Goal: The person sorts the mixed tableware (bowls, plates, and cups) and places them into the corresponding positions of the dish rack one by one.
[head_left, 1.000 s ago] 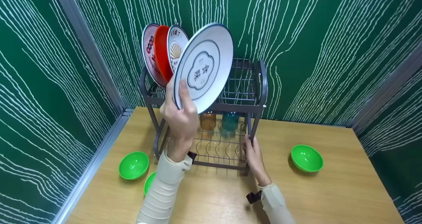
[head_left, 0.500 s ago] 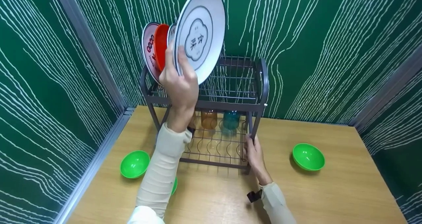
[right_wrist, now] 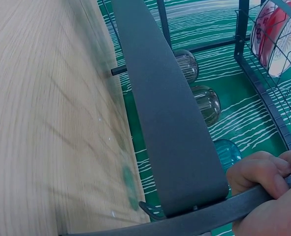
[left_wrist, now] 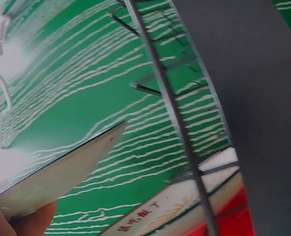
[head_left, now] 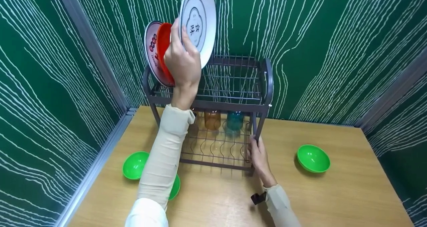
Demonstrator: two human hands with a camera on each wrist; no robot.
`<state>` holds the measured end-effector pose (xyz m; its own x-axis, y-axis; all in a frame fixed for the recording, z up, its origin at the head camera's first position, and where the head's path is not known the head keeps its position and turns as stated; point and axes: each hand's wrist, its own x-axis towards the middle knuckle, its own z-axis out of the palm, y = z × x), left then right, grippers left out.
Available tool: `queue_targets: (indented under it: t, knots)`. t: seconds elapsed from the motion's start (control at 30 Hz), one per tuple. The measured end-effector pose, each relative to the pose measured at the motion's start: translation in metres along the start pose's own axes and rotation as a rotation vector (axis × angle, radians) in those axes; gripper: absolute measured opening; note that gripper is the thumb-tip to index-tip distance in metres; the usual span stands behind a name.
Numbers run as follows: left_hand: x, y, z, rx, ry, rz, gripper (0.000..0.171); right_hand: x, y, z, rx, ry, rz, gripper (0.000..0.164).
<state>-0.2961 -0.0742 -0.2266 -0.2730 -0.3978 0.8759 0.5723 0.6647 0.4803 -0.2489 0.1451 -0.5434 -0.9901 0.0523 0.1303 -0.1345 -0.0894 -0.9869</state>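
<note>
My left hand [head_left: 183, 60] pinches a white plate [head_left: 207, 26] by its near edge, thumb on the printed face. The plate, dark-rimmed with a flower outline and characters, is held on edge above the upper tier of a dark two-tier dish rack [head_left: 230, 106]. Its top runs out of the head view. My right hand [head_left: 260, 158] grips the rack's right front post low down; the right wrist view shows its fingers [right_wrist: 261, 172] curled round the bar. A red plate [head_left: 163, 43] and a pink-white patterned plate [head_left: 151, 50] stand at the rack's left end.
Another white plate [left_wrist: 160, 211], mostly behind my left hand in the head view, stands beside the red one. Amber [head_left: 212, 120] and teal [head_left: 235, 121] glasses sit on the lower tier. Green bowls lie left [head_left: 135, 165], near my left sleeve [head_left: 174, 188] and right [head_left: 313, 158].
My left hand has raised the plate and carried it farther back over the upper tier, turning it more edge-on. My right hand stays on the post.
</note>
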Motion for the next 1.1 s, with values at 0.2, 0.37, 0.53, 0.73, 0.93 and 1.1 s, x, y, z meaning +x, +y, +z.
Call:
queue_targets:
  t: [0.2, 0.37, 0.53, 0.73, 0.93, 1.1]
  knots:
    - [-0.001, -0.010, 0.009, 0.076, -0.083, -0.065, 0.033, 0.001, 0.000, 0.001, -0.006, 0.007, -0.009, 0.025]
    - [-0.008, -0.019, 0.012, 0.165, -0.161, -0.078, 0.033, 0.000, 0.001, 0.001, -0.009, 0.012, 0.019, 0.025]
    - [-0.015, -0.024, 0.015, 0.249, -0.215, -0.085, 0.034, 0.000, 0.000, 0.002, 0.005, 0.013, 0.032, 0.024]
    - [-0.022, -0.024, 0.019, 0.310, -0.267, -0.058, 0.035, 0.001, -0.001, 0.001, 0.014, 0.013, 0.022, 0.023]
    - [-0.029, -0.027, 0.021, 0.358, -0.290, -0.061, 0.034, 0.000, 0.000, 0.000, 0.002, 0.003, 0.017, 0.023]
    - [-0.033, -0.029, 0.023, 0.369, -0.327, -0.083, 0.036, 0.001, 0.000, 0.002, 0.041, 0.008, -0.004, 0.020]
